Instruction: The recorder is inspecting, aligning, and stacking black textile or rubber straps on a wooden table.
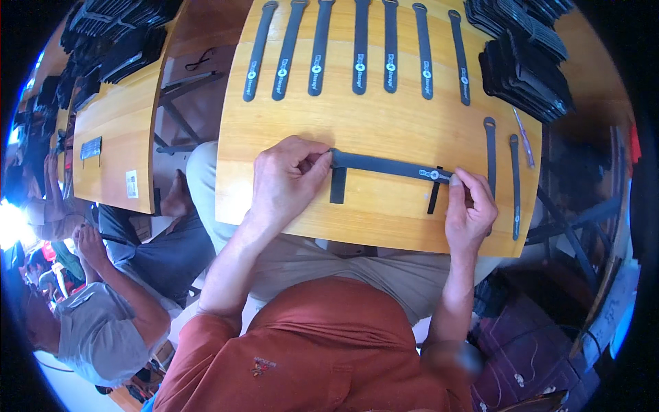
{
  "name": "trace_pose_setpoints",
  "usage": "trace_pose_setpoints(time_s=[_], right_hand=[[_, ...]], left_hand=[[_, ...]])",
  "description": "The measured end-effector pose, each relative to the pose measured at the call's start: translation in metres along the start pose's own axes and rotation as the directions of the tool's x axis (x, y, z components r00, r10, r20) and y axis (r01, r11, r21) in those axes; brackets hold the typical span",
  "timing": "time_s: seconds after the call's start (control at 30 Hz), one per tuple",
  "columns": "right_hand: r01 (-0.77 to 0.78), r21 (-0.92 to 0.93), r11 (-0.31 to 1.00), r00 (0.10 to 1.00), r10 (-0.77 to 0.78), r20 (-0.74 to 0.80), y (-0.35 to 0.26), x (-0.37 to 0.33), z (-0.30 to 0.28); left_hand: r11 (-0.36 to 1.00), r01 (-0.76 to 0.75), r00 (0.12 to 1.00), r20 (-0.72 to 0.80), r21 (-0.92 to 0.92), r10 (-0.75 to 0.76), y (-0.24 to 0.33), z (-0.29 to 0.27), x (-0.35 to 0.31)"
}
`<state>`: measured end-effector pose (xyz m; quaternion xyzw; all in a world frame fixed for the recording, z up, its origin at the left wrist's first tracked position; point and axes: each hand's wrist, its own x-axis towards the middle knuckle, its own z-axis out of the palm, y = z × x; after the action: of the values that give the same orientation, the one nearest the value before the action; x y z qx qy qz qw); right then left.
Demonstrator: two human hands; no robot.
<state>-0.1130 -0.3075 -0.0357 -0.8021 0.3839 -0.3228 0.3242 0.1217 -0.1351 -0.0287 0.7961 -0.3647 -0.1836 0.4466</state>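
Note:
A dark grey strap (388, 166) with a white printed mark is stretched level between my hands near the table's front edge. The fingers and thumb of my left hand (292, 172) pinch its left end. At the other end, my right hand (472, 206) pinches the strap beside the printed mark. Under the strap lie two black strips, a wider one (338, 187) by my left fingers and a narrower one (434, 196) by my right. Several like straps (360, 48) lie side by side across the far part of the table, and two more (490, 154) lie to the right.
Stacks of black folded straps (525, 79) stand at the table's far right corner. A thin pen-like tool (524, 137) lies near the right edge. To the left, another wooden table (113, 168) carries dark stacks, and a person in a grey shirt (110, 329) sits beside it.

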Motion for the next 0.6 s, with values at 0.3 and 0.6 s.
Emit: trace_pose_setpoints(time_s=[0.3,0.6], right_hand=[[-0.015,0.019,1.0,0.999,0.015,-0.031,0.0029,-0.0002,0.0015],[0.069,-0.063,0.996,0.996,-0.072,-0.048,0.0033,-0.0004,0.0034]], left_hand=[[0.998,0.045,0.999,0.026,0.038,-0.046,0.0063,-0.0001,0.0016],[0.998,0.026,0.999,0.018,0.062,-0.027,0.0105,0.0004,0.002]])
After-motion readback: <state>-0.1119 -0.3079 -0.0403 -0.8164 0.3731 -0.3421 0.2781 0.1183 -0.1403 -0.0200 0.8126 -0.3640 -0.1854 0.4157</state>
